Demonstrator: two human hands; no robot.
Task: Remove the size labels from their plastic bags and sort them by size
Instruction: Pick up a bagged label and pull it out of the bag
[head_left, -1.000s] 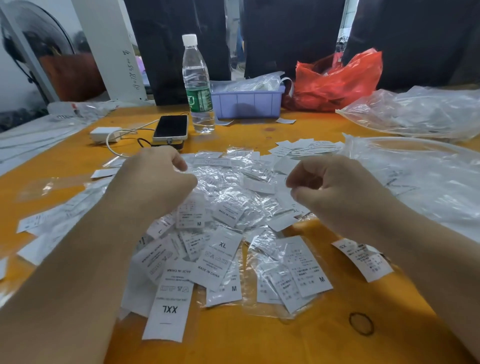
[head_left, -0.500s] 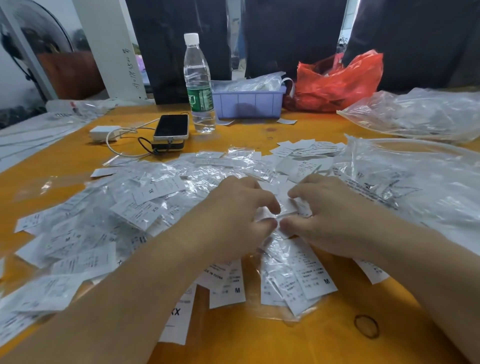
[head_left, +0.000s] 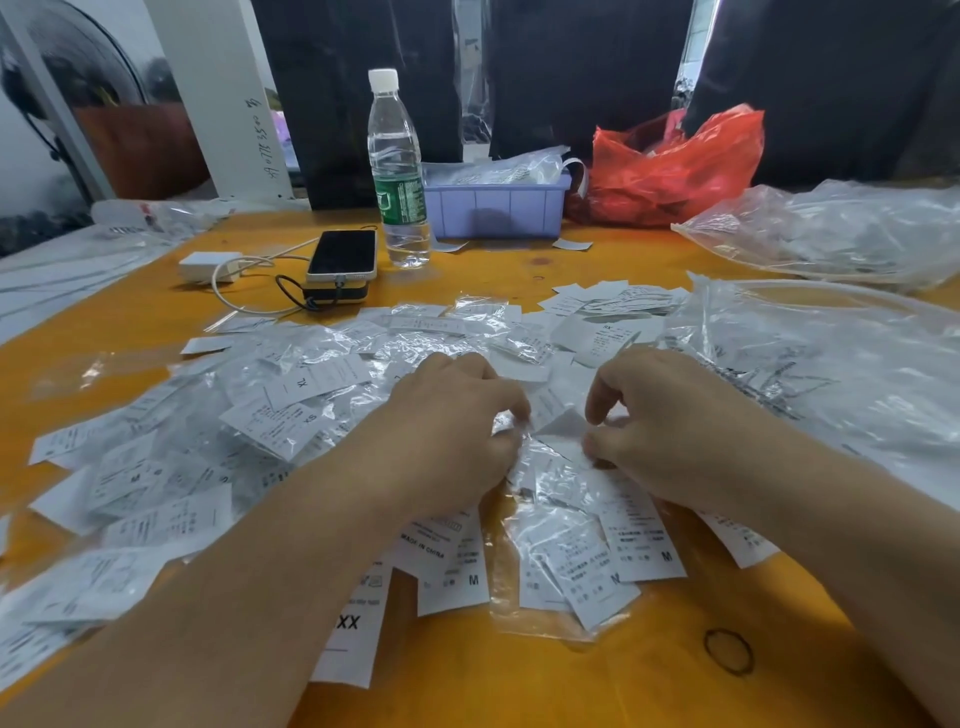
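White size labels lie heaped across the orange table (head_left: 467, 691), many still in small clear plastic bags (head_left: 561, 571). Labels marked M (head_left: 644, 545), XXL (head_left: 348, 629), XL (head_left: 317, 382) and XS (head_left: 280, 423) are readable. My left hand (head_left: 447, 431) and my right hand (head_left: 670, 421) meet over the middle of the heap. Both pinch the same small clear bag with a white label (head_left: 558, 428) between thumb and fingers. The bag's lower part drapes down onto the M labels.
A water bottle (head_left: 397, 176), a phone (head_left: 343, 257) on a power bank with cable and charger (head_left: 208, 265), a lilac tray (head_left: 496, 205) and a red bag (head_left: 670, 166) stand at the back. Large clear bags (head_left: 831, 374) fill the right. A rubber band (head_left: 727, 649) lies near the front.
A second ago my hands were apart and raised. My left hand swept right over the heap, and now both hands have come together and pinch one small bag.
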